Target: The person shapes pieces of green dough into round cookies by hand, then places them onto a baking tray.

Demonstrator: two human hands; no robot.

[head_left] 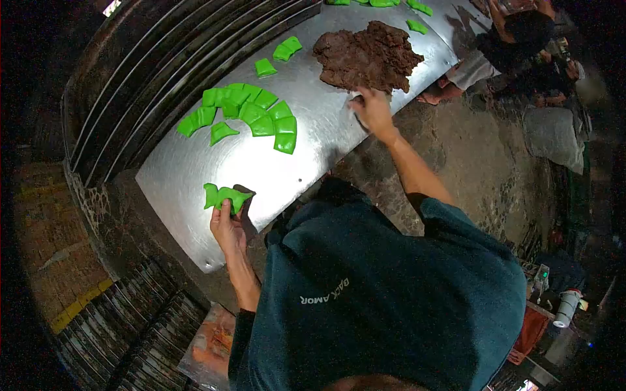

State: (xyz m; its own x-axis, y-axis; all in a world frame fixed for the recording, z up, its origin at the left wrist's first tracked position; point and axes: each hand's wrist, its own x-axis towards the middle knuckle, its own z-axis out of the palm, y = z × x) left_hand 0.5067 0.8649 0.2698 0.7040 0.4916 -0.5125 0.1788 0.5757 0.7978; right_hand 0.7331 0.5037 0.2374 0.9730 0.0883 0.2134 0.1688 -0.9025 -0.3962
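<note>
My left hand (226,225) is closed on a flat, soft piece of bright green dough (229,199), thumb on top, over the near-left end of the metal table. Another small green piece (210,195) lies right beside it. My right hand (374,112) is at the near edge of a large, lumpy mass of dark brown paste (368,57), its fingers bent together and slightly blurred. They seem to pinch the paste at its edge. Between my hands and farther left, several green dough pieces (261,124) lie in a curved, overlapping row, with a loose green piece (222,132) next to them.
The shiny metal table (319,130) runs diagonally away from me. More green pieces (287,47) lie near its far side. Curved metal rails (163,72) border the left. A co-worker (515,39) sits at the upper right. A white cylindrical object (566,308) stands at the lower right.
</note>
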